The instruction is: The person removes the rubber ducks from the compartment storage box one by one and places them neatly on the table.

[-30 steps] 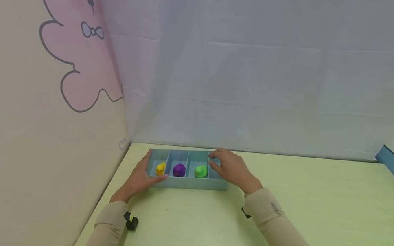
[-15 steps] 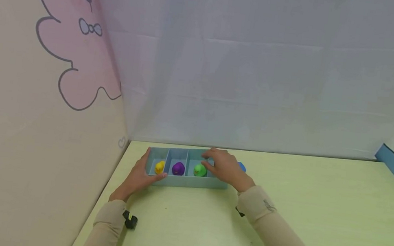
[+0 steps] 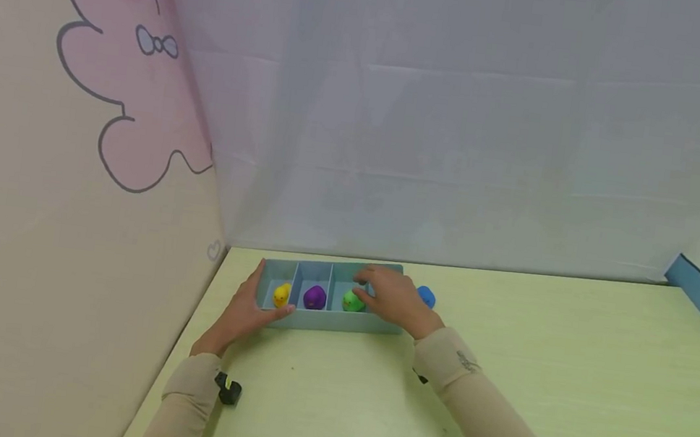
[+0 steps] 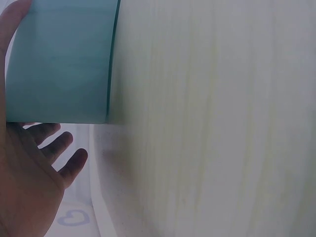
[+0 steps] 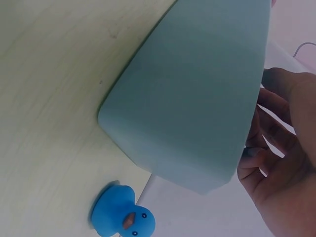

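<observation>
A light blue tray [image 3: 337,323] with divided compartments stands on the table in the head view. It holds a small yellow duck [image 3: 281,296], a purple duck [image 3: 315,297] and a green duck [image 3: 352,301], each in its own compartment. My left hand [image 3: 240,312] grips the tray's left end, thumb along the front rim, the other fingers at the end wall. Over the green duck hovers my right hand [image 3: 394,298], thumb and fingers bent and apart; it covers most of the rightmost compartment. Just right of the tray sits a blue duck [image 5: 118,212], close by in the right wrist view.
The pale yellow-green table [image 3: 554,375] meets a white cloth backdrop [image 3: 438,142] close behind the tray. On the left rises a cream wall covering [image 3: 81,273] with a printed pink bear. Each wrist wears a small black device [image 3: 229,389].
My right hand has moved left from the rightmost compartment toward the green duck. The blue duck, earlier hidden behind it, now shows. The left hand stays on the tray.
</observation>
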The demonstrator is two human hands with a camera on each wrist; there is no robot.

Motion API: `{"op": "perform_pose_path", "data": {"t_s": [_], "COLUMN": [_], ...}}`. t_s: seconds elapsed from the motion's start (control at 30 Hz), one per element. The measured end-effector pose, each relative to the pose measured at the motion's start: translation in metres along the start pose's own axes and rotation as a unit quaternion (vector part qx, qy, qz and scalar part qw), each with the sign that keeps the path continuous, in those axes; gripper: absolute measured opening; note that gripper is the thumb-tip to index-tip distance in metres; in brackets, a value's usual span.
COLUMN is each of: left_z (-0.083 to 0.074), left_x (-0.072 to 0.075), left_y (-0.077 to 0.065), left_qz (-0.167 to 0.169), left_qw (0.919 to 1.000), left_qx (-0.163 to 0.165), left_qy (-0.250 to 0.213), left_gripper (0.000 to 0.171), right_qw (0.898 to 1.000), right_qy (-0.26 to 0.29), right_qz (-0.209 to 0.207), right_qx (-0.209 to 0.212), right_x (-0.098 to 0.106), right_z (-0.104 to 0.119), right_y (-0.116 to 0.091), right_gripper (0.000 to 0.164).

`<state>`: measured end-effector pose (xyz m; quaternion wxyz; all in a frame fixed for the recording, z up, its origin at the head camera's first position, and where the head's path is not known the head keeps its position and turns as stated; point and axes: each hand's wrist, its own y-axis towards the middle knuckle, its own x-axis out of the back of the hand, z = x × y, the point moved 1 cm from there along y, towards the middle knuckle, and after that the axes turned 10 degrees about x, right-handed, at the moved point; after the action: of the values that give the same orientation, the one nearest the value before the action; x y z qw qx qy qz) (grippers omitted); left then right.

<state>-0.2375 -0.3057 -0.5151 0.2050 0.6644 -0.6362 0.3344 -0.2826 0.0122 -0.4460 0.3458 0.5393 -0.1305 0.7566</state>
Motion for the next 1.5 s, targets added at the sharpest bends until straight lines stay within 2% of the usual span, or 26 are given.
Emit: {"op": "perform_pose_path", "data": {"t_s": [0.57, 0.97, 1.23, 1.5], "left_z": [0.001, 0.004, 0.006, 0.008], "left_x": [-0.001, -0.002, -0.003, -0.002], "left_y": [0.0, -0.001, 0.0, 0.001], "left_qz": [0.003, 0.001, -0.004, -0.007], "left_qw": [0.9999, 0.9999, 1.0, 0.9999], "left_qx": [0.011, 0.012, -0.001, -0.005], "left_qy": [-0.01, -0.006, -0.007, -0.007], "left_gripper": [0.124, 0.123, 0.123, 0.123], "right_qw": [0.999, 1.0, 1.0, 0.999], "right_qy": [-0.04, -0.007, 0.006, 0.0], "right_qz": [0.0, 0.018, 0.025, 0.024], "right_qx": [0.014, -0.001, -0.019, -0.027], "right_x": [-0.01, -0.019, -0.019, -0.021], "right_z": [-0.002, -0.002, 0.003, 0.005], "right_y": [0.006, 0.013, 0.013, 0.014], "right_gripper": [0.031, 0.029, 0.028, 0.026]}}
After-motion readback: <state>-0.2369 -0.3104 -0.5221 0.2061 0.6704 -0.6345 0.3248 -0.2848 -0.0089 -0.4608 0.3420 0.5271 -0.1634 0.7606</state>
